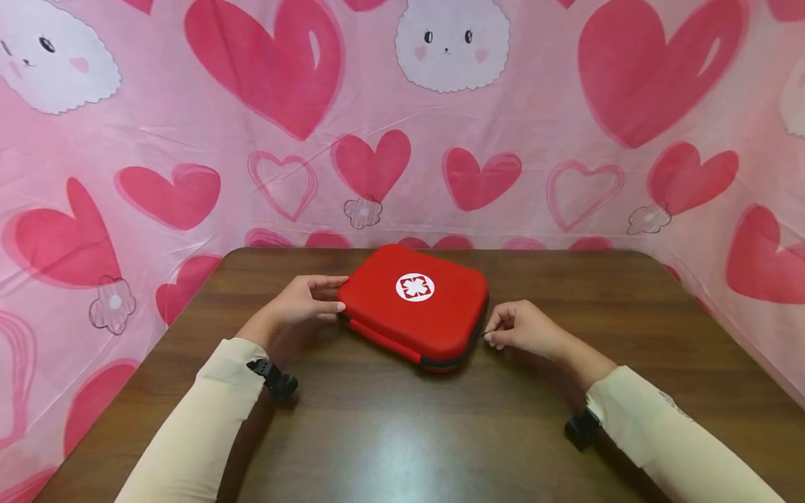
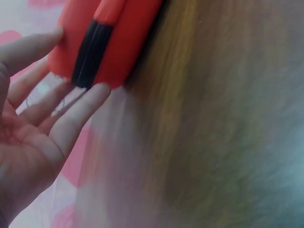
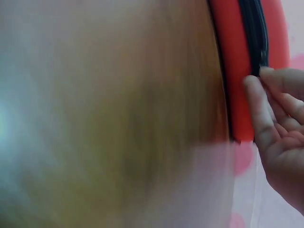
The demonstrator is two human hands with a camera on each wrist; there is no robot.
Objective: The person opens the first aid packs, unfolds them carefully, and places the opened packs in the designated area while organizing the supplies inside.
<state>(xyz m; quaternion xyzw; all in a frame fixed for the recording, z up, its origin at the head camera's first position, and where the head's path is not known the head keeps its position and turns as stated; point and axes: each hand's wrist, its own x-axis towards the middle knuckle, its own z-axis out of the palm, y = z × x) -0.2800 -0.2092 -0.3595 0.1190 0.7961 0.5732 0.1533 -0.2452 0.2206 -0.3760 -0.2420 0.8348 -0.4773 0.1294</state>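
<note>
The left hand [image 1: 308, 299], fingers loosely spread, touched the red, rounded oblong fabric case [image 1: 409, 314] between it and the right hand [image 1: 525, 328], which pinched a small black zip pull [image 3: 263, 59], probably best drawn level and steadily.

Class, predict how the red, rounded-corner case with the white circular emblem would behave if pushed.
The red, rounded-corner zip-up case probably feels fairly stiff, since its smooth top bulges without sagging. It seems unlikely to roll or tip, lying on its broad face on the brown wood-grain table.
</note>
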